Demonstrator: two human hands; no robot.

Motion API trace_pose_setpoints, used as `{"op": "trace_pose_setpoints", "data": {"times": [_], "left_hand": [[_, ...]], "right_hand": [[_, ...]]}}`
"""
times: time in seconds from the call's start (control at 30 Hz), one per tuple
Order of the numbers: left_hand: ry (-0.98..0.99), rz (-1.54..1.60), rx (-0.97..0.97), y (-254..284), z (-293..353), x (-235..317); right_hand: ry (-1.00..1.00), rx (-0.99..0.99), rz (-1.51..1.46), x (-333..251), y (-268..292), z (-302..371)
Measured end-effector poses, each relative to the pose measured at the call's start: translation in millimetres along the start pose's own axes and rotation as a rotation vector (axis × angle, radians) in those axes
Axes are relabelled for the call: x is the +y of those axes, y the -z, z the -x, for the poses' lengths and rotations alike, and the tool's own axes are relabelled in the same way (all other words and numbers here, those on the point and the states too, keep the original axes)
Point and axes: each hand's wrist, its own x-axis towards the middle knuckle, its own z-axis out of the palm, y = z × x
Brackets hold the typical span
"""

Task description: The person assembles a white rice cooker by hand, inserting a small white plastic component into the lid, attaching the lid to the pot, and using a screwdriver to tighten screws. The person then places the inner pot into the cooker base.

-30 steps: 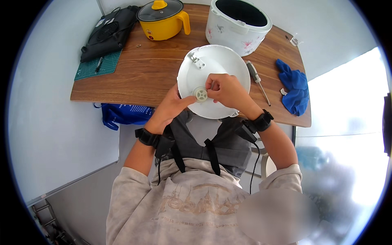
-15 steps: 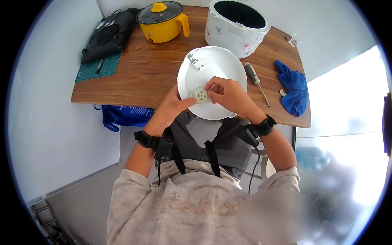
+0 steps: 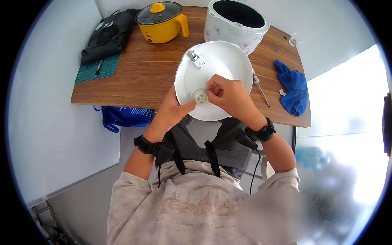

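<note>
Nearest, black wristbands (image 3: 265, 130) are worn on both forearms above grey trousers (image 3: 228, 143). Beyond them, a white dome-shaped lid (image 3: 230, 61) is held with its hollow side up, over the near edge of the wooden surface (image 3: 134, 83). By the left hand (image 3: 168, 113) the lid is gripped at its left rim: the thumb is laid inside, against a round slotted fitting (image 3: 200, 98), while the fingers are mostly hidden beneath. The right hand (image 3: 232, 98) is half curled, with thumb and forefinger brought to the fitting's right edge; whether the tips meet, or something small is pinched there, cannot be told.

As far as is shown, the lid is already apart from the flower-patterned rice cooker body (image 3: 232, 34), which is left uncovered behind it. A white bracket (image 3: 197, 60) is still seen on the lid's inner face, toward the far left. The fitting is still set within the lid; whether it is fixed or loose cannot be judged. A screwdriver (image 3: 261, 90) is left unheld to the right, its handle partly hidden by the lid.

Farther right, a crumpled blue cloth (image 3: 293, 87) is seen; at left, a green cutting mat (image 3: 107, 71) is overlapped by a black device (image 3: 108, 36), with a yellow electric pot (image 3: 161, 32) placed beside it.
</note>
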Motion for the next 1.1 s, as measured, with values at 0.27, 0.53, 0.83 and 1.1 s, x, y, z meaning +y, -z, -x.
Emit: {"op": "trace_pose_setpoints", "data": {"times": [0.27, 0.53, 0.83, 1.1], "left_hand": [[-0.052, -0.188, 0.026, 2.2, 2.2, 4.2], [-0.055, -0.092, 0.019, -0.5, 5.4, 11.6], [-0.094, -0.096, 0.059, 1.5, 12.7, 13.2], [-0.196, -0.292, 0.086, -6.7, 21.5, 28.3]], "right_hand": [[0.004, 0.023, 0.090, -5.4, -5.9, 5.0], [0.073, 0.091, 0.148, -8.3, -9.0, 8.8], [0.166, 0.055, 0.044, -26.4, -2.8, 20.4], [0.178, 0.074, 0.019, -21.4, -5.7, 21.9]]}}
